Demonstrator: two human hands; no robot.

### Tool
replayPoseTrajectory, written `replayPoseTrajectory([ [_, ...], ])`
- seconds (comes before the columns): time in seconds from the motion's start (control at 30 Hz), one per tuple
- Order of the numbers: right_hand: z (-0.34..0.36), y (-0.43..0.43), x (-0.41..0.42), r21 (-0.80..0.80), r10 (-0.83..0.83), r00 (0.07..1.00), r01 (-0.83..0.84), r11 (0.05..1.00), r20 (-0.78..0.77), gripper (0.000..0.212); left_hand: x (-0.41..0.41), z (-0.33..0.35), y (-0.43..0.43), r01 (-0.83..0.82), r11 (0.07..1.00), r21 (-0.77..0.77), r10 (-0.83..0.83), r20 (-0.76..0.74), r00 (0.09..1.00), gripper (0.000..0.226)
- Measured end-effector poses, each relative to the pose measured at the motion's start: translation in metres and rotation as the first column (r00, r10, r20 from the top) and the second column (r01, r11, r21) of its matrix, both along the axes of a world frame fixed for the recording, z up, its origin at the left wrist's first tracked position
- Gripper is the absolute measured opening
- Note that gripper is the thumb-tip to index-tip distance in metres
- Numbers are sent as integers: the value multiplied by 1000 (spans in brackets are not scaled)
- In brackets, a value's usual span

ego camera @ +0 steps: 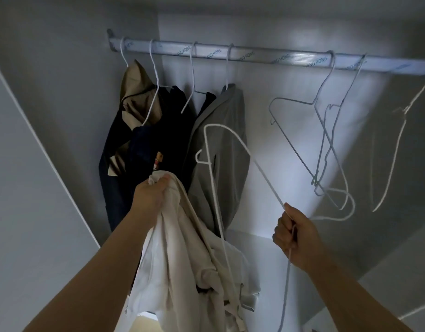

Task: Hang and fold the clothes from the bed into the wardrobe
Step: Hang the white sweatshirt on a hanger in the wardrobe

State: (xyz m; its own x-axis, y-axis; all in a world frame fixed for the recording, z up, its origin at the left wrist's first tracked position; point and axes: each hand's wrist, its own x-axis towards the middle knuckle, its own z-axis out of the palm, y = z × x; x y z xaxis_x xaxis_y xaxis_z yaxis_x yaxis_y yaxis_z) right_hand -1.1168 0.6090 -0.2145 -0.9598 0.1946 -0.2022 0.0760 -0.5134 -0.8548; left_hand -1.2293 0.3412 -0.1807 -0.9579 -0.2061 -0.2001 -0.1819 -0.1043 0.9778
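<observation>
Holding, left hand [151,195]: the fingers are curled tight round a bunched fold at the top of a white garment [182,259], which hangs below the fist in front of the open wardrobe [63,68].
Right hand [293,236]: the fist is closed round the wire of a white hanger [266,179], low on the right.
White hanger: it is held tilted, off the rail. Its far loop reaches up in front of the grey garment, and one side runs down across the white garment. A length of wire trails below the fist.
Rail [254,56]: a metal bar across the top of the wardrobe.
Hung clothes: a beige garment [134,77], dark navy garments [158,140] and a grey garment [221,130] hang close together on white hangers at the rail's left end.
Bare hangers [293,101]: several hang tangled toward the rail's right end, well apart from the hung clothes.
Shelf [254,248]: a pale shelf lies below the hung clothes, behind the right hand.
</observation>
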Motion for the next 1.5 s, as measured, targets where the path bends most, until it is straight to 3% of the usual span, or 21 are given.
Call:
replayPoseTrajectory([
  [0.1,-10,6,2,124,130,991,-134,983,42,53,-5,-2,0,21,999,40,-22,37,999,18],
  [0.23,-23,13,4,358,252,963,-269,894,93,48,-7,-4,3,2,996,90,-6,49,999,11],
  [0.53,-15,17,12,458,284,922,-379,804,265,59,-8,-5,-2,-38,998,50,37,33,999,14],
  [0.67,-8,-3,6,612,298,874,-482,627,383,58,0,-4,6,86,996,-7,-86,44,995,20],
  [0.83,-8,-40,-10,689,274,906,-423,589,322,37,25,-2,24,274,959,68,-277,49,960,13],
  [0.9,-10,-60,-18,677,275,925,-379,631,261,20,35,-2,34,337,935,111,-343,37,939,15],
  [1.03,-16,-77,-28,657,273,940,-338,674,204,19,49,-1,37,498,850,175,-504,-9,864,23],
  [1.13,-20,-68,-26,606,213,954,-299,737,212,17,48,2,15,669,742,44,-670,1,743,31],
  [1.2,-17,-61,-24,577,151,965,-250,778,214,19,48,4,-2,770,618,-163,-772,65,633,16],
  [1.23,-15,-57,-24,563,129,970,-225,795,206,21,47,2,-7,791,518,-325,-801,141,582,7],
  [1.3,-8,-52,-24,562,124,977,-203,802,175,26,46,-2,-8,759,225,-611,-788,344,510,12],
  [1.33,-5,-51,-23,576,138,977,-209,790,164,27,47,-2,-5,748,102,-656,-779,416,470,21],
  [1.37,-1,-50,-23,590,153,976,-217,778,157,29,47,-2,1,773,63,-631,-787,445,428,30],
  [1.43,4,-48,-21,611,169,975,-223,759,146,31,50,4,13,775,198,-600,-873,251,418,31],
  [1.47,7,-47,-21,627,165,977,-215,749,138,30,49,9,19,713,289,-639,-889,97,447,29],
  [1.5,11,-45,-20,642,155,979,-202,740,129,29,44,12,23,593,320,-739,-879,3,477,29],
])
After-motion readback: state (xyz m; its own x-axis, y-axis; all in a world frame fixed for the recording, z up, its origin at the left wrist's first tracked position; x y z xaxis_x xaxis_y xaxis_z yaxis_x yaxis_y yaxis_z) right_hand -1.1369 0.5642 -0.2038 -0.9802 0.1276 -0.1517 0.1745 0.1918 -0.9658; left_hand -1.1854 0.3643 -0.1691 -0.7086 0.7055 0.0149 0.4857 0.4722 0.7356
